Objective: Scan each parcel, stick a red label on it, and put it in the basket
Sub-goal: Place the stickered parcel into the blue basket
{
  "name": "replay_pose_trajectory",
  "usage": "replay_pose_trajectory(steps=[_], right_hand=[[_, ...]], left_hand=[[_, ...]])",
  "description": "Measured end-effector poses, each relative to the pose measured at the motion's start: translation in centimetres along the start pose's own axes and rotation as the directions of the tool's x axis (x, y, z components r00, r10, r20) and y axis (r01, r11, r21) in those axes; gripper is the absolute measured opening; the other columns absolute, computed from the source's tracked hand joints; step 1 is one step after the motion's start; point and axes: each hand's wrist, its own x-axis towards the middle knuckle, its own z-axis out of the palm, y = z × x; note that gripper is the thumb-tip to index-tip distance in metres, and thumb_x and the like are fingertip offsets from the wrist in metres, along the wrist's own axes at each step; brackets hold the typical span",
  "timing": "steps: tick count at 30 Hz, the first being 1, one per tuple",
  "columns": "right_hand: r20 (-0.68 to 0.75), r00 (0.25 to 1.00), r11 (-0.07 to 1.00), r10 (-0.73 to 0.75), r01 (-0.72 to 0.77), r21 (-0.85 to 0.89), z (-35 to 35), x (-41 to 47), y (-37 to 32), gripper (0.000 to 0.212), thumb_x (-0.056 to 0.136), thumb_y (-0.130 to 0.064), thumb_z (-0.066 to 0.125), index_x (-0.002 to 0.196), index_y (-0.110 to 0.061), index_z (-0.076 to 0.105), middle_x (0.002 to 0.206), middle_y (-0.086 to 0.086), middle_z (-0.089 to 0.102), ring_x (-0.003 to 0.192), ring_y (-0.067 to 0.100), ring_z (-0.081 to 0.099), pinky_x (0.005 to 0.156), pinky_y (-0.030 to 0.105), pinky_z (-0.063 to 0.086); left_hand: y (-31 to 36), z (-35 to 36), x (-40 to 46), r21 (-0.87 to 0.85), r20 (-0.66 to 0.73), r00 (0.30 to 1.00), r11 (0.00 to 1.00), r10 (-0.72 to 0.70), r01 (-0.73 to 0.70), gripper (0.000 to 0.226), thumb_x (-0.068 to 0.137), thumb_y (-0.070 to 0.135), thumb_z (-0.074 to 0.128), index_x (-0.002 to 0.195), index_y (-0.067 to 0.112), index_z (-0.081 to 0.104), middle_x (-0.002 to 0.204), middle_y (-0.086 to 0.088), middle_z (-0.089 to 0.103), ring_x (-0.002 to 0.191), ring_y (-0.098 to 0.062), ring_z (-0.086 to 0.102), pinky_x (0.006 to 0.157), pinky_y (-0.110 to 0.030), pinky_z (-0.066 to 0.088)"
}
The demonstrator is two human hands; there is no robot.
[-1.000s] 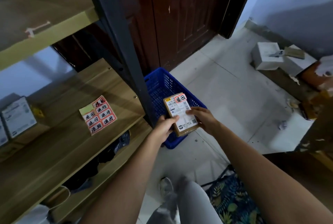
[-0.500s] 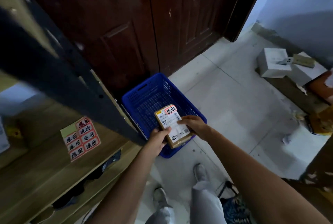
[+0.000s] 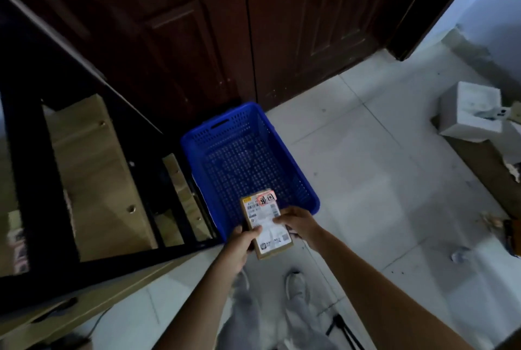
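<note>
A small brown parcel [image 3: 266, 225] with a white shipping label and a red label [image 3: 266, 199] at its top corner hangs over the near rim of the blue basket [image 3: 298, 177]. My left hand [image 3: 242, 242] grips its lower left edge. My right hand [image 3: 296, 221] holds its right edge, fingers curled round it. The basket stands on the floor against the dark door, and nothing shows inside it.
A black metal shelf frame [image 3: 33, 169] with wooden boards stands to the left, close to the basket. White boxes [image 3: 470, 113] and scraps lie on the tiled floor at the right. My feet [image 3: 294, 283] stand just behind the basket.
My view has tipped down and moved toward the basket. Both hands have carried the parcel lower, to the basket's near rim. The sheet of red labels on the shelf has left the view.
</note>
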Motion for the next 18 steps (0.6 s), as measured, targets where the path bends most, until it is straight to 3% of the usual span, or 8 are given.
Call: replay_pose_trajectory(steps=[3,8,10,12,15,18], right_hand=[[0.028,1.0,0.999,0.009,-0.007,-0.043,0.3,3.5,1.3,0.019,0.082,-0.002,0.069,0.096,-0.012,0.06,0.091,0.003,0.065,0.073,0.011,0.062,0.055,0.017,0.048],[0.061,0.998,0.997,-0.019,0.024,-0.077,2.9,12.4,3.7,0.024,0.084,-0.003,0.068,0.108,-0.006,0.064,0.098,0.009,0.066,0.071,0.012,0.063,0.054,0.019,0.051],[0.064,0.996,0.994,-0.054,0.06,-0.091,4.1,16.7,5.1,0.024,0.083,-0.007,0.07,0.107,-0.007,0.066,0.101,0.01,0.07,0.078,0.019,0.068,0.068,0.032,0.059],[0.057,0.995,0.985,-0.087,0.095,-0.146,5.1,20.9,6.6,0.015,0.077,-0.017,0.073,0.09,-0.019,0.067,0.1,0.01,0.073,0.087,0.026,0.071,0.083,0.047,0.058],[0.068,0.987,0.963,-0.142,0.154,-0.221,6.7,26.5,8.9,0.011,0.077,-0.018,0.072,0.077,-0.026,0.064,0.099,0.008,0.074,0.092,0.027,0.071,0.088,0.048,0.056],[0.1,0.985,0.941,-0.139,0.163,-0.296,8.0,31.8,11.7,0.02,0.078,-0.018,0.071,0.098,-0.019,0.068,0.109,0.01,0.072,0.098,0.027,0.069,0.091,0.047,0.055]], left_hand=[[-1.7,-0.2,3.1,0.023,-0.032,0.999,1.0,-0.015,0.016,0.036,0.089,0.007,0.063,0.124,0.004,0.055,0.114,-0.019,0.068,0.105,-0.036,0.065,0.096,-0.053,0.05],[-3.4,-1.6,11.3,0.033,-0.117,0.992,0.998,0.048,-0.044,0.025,0.092,0.009,0.06,0.116,0.008,0.057,0.12,-0.018,0.066,0.101,-0.03,0.065,0.093,-0.047,0.053],[-3.8,-2.3,14.8,0.065,-0.174,0.982,0.996,0.075,-0.064,0.018,0.094,0.011,0.058,0.112,0.012,0.057,0.121,-0.016,0.065,0.1,-0.029,0.064,0.09,-0.043,0.053],[-4.6,-3.0,18.4,0.145,-0.226,0.968,0.987,0.107,-0.075,0.023,0.096,0.015,0.055,0.118,0.009,0.056,0.119,-0.014,0.064,0.103,-0.03,0.064,0.079,-0.035,0.052],[-6.0,-4.2,23.5,0.332,-0.308,0.934,0.941,0.179,-0.071,0.027,0.097,0.017,0.052,0.12,0.003,0.058,0.118,-0.016,0.064,0.105,-0.032,0.063,0.072,-0.032,0.05],[-7.9,-5.5,28.8,0.538,-0.366,0.902,0.843,0.23,0.003,0.029,0.096,0.021,0.052,0.115,0.001,0.062,0.117,-0.018,0.065,0.103,-0.033,0.065,0.084,-0.04,0.055]])
